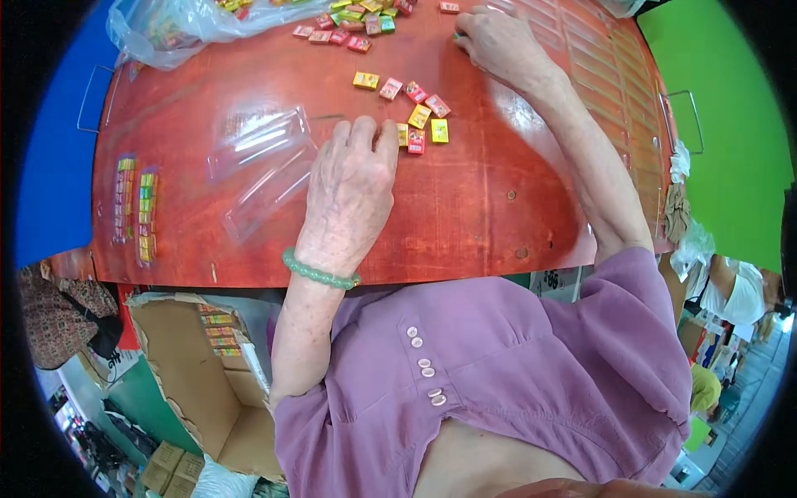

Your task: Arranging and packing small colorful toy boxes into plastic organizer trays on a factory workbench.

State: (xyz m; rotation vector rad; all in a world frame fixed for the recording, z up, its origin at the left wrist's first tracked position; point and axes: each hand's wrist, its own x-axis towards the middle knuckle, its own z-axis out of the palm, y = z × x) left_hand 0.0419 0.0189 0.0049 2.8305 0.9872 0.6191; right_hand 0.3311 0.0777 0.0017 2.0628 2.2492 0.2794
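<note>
My left hand point(353, 178), with a green bead bracelet point(320, 271) at the wrist, rests on the red table. Its fingers curl down and their tips are hidden; the index finger is beside a small yellow box point(403, 134). Around it lie several small red and yellow boxes, such as a red box point(416, 142) and a yellow box point(440, 131). Farther off at the right, my right hand point(502, 50) is closed, a sliver of a small green thing point(457, 36) showing at its fingertips. A lone red box point(449, 7) lies beyond it.
Clear plastic trays point(257, 145) lie left of my left hand, and more clear trays point(598, 75) cover the right side. Two narrow packs of small boxes point(148, 216) sit at far left. A plastic bag point(158, 37) and a box pile are at the back; a cardboard carton point(187, 365) stands below.
</note>
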